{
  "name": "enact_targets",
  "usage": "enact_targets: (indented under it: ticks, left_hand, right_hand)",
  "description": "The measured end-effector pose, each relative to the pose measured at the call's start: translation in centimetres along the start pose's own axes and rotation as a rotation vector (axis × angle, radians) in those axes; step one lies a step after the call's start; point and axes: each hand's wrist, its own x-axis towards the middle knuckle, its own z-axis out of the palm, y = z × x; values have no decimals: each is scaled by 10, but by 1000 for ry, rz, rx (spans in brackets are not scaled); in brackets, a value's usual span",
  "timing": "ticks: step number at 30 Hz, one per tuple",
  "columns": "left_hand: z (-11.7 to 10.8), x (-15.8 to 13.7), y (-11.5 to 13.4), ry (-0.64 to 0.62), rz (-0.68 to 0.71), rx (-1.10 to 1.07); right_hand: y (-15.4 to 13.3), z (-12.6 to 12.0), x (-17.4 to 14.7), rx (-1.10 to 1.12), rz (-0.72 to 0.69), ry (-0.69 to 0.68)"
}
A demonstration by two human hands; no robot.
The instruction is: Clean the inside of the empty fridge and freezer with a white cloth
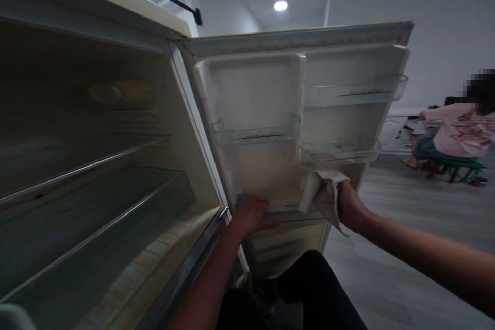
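My right hand [351, 207] grips a white cloth [324, 193], which hangs in loose folds in front of the inner side of the fridge door [263, 82]. At the lower left of that door, my left hand [253, 216] reaches in with its fingers stretched apart, at the lowest door shelf [288, 206]. Whether its fingertips touch the shelf I cannot tell. Above my hands, clear door bins are fixed to the door: one on the left [257, 135], an upper right one [353, 92] and a lower right one [340, 153].
The open fridge compartment [199, 185] is on the left, with glass shelves [150, 180] and stained inner surfaces. Below the fridge door is a second open door [288, 247]. My knees are close beneath. A person in a pink top [460, 131] sits on a green stool [460, 165] at right.
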Motion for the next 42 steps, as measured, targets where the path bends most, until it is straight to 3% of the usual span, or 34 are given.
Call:
enact_targets:
  ticks: [4, 7, 9, 12, 14, 16, 22, 25, 28, 31, 36, 39, 42]
  left_hand:
    - [0, 2, 2, 3, 9, 6]
    - [0, 1, 4, 28, 4, 17]
    - [0, 0, 5, 20, -31, 51]
    - [1, -1, 5, 30, -38, 70]
    - [1, -1, 3, 54, -13, 39]
    - [2, 0, 2, 68, -9, 12]
    - [1, 0, 0, 50, 31, -17]
    - [0, 0, 2, 38, 21, -26]
    - [1, 1, 3, 60, 23, -23]
    - [4, 1, 4, 92, 24, -5]
    - [11, 0, 2, 130, -4, 64]
    - [12, 1, 1, 123, 12, 70]
    - [10, 1, 0, 78, 4, 72]
  right_hand:
    - [1, 64, 5, 90, 77, -80]
    - [-11, 109, 19, 140, 15, -58]
    - [-22, 132, 30, -1, -104, -36]
    - [-34, 154, 46, -320, -410, -19]
    - [-38, 163, 53, -423, -561, 14]
    - [-39, 167, 58, -461, -614, 67]
    - [-32, 160, 64, -619, -617, 246]
    - [-27, 156, 69, -554, -575, 361]
    - [-25, 161, 72, -461, -596, 382]
    - [-29, 176, 70, -471, -659, 265]
    - [-32, 205, 69, -663, -852, -228]
    - [-23, 206, 73, -768, -889, -328]
    - [-11, 186, 76, -944, -960, -390]
